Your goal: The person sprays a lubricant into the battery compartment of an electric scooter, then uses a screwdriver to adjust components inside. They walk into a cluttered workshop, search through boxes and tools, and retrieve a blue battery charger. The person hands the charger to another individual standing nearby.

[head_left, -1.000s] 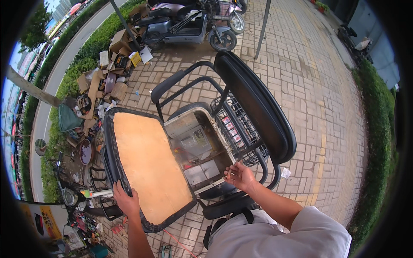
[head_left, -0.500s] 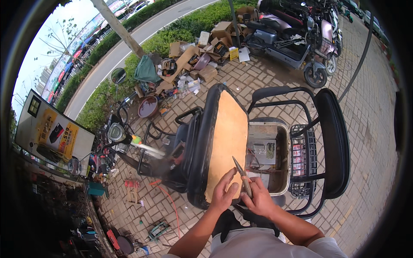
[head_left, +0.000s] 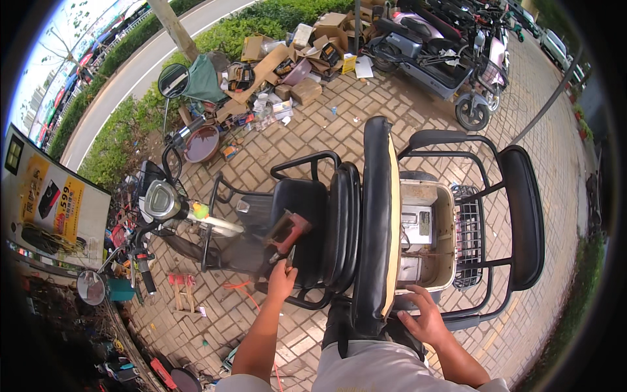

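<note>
My left hand (head_left: 282,279) is closed around slim metal pliers (head_left: 291,253), tip pointing away from me, over the near edge of the black front seat (head_left: 304,202). Just beyond it, a red-and-grey tool (head_left: 290,234) that looks like a staple gun lies on that seat. A thick black seat cushion (head_left: 373,222) stands tipped up on edge, only a strip of its tan underside showing. My right hand (head_left: 426,319) holds nothing, fingers apart, beside the near rim of the open storage box (head_left: 446,261). Inside the box sits a grey metal unit (head_left: 417,225).
A black backrest (head_left: 524,219) on tube rails and a wire basket (head_left: 468,238) stand behind the box. To the left are handlebars (head_left: 163,199) and mirrors. Cardboard boxes (head_left: 268,75) are heaped beyond, with parked scooters (head_left: 431,59) at far right. An orange hose (head_left: 245,287) crosses the paving.
The pliers have passed from my right hand to my left, which has swung left to the front seat. My right hand has moved right, and the cushion's underside has turned nearly edge-on.
</note>
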The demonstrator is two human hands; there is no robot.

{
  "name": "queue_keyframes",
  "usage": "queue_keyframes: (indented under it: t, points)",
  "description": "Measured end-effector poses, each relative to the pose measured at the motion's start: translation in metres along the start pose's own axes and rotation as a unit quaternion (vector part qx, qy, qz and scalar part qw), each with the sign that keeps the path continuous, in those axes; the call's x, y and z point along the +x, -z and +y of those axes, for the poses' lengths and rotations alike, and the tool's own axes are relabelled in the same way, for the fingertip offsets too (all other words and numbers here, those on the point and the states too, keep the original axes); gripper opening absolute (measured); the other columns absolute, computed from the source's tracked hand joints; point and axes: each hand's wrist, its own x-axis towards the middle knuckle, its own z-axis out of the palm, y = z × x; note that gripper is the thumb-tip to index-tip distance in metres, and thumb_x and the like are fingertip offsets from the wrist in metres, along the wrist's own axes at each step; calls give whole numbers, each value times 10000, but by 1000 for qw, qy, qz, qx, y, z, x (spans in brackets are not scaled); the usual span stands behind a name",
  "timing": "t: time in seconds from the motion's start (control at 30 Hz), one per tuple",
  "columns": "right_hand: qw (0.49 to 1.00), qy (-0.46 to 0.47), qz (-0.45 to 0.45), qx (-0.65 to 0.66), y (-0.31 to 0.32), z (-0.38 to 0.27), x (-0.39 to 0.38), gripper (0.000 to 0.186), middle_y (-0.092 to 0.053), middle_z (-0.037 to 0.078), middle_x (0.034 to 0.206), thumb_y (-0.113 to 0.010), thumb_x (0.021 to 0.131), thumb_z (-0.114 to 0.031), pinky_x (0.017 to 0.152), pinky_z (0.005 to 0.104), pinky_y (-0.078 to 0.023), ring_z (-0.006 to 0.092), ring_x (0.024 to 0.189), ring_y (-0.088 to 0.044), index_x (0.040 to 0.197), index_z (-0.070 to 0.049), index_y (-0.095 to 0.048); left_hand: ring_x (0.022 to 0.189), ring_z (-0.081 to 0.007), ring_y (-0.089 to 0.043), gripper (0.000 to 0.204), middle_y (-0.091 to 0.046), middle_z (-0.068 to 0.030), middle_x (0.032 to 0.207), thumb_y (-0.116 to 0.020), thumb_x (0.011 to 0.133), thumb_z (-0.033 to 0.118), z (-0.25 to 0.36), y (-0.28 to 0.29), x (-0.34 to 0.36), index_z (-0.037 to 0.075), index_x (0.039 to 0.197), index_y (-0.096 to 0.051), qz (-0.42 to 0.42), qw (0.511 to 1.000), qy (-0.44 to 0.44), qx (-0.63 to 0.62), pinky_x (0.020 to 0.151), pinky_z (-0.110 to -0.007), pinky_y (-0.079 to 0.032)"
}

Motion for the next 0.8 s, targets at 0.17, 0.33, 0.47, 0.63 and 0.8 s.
queue_keyframes:
  t: [0.17, 0.33, 0.47, 0.63, 0.8]
  points:
    - [986, -129, 34, -97, -8, 35, -17, 362, -564, 205, 1214, -693, 845, -208, 967, 417, -461, 371, 1123, -552, 1123, 6, -604, 915, -357, -618, 286, -599, -169, 982, -692, 774, 80, -102, -60, 41, 18, 1037, -597, -21, 991, 24, 133, 800, -437, -501]
    - [967, -203, 64, -141, -14, 92, -68, 314, -607, 183, 1138, -675, 847, -220, 960, 409, -460, 359, 1097, -561, 1076, -9, -631, 925, -368, -616, 391, -556, -221, 1069, -666, 751, 10, -149, -83, 82, -37, 1130, -581, -17, 986, 9, 166, 839, -430, -500]
    - [944, -298, 77, -123, -7, 120, -85, 299, -637, 173, 1044, -676, 840, -215, 899, 410, -489, 339, 1019, -607, 1058, -13, -643, 1169, -388, -535, 524, -478, -287, 1303, -602, 852, 90, -140, -100, 89, -77, 1325, -449, 21, 984, 4, 175, 979, -439, -431]
    - [860, -473, 183, -48, 18, 194, -90, 286, -699, 162, 893, -695, 811, -207, 784, 365, -532, 291, 846, -681, 995, 12, -682, 1221, -247, -500, 451, -495, -147, 1366, -443, 1023, 214, 35, -72, 68, -51, 1386, -404, 26, 954, 65, -292, 1034, -351, -373]
    - [836, -493, 229, -76, 39, 316, -68, 271, -700, 146, 838, -703, 797, -229, 746, 365, -522, 266, 797, -676, 934, 5, -697, 1315, -285, -418, 451, -369, -196, 1448, -406, 1028, 236, 173, -62, 26, -64, 1364, -396, 51, 966, -183, -176, 1090, -418, -346]
